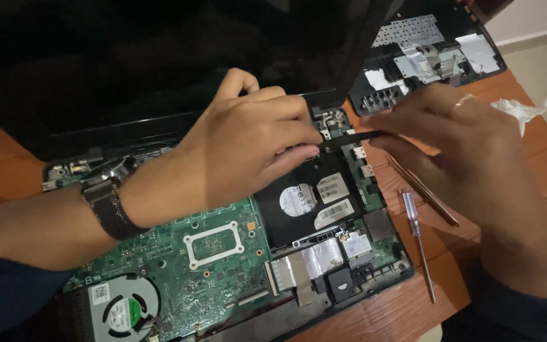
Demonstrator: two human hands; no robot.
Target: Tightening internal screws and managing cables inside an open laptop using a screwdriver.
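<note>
Opened laptop (235, 266) on wooden table (406, 310), green mainboard exposed. Left hand (248, 145), fingers curled, rests near the hinge, fingertips meeting the end of a thin black tool (349, 138). Right hand (470, 145) pinches the tool's other end. Tool lies level, just above the black hard drive (305, 196). Clear-handled screwdriver (416, 234) lies on the table, right of the laptop.

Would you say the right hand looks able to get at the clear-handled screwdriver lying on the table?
Probably yes: the screwdriver lies uncovered just below the right hand, though its grip holds a thin black tool.
</note>
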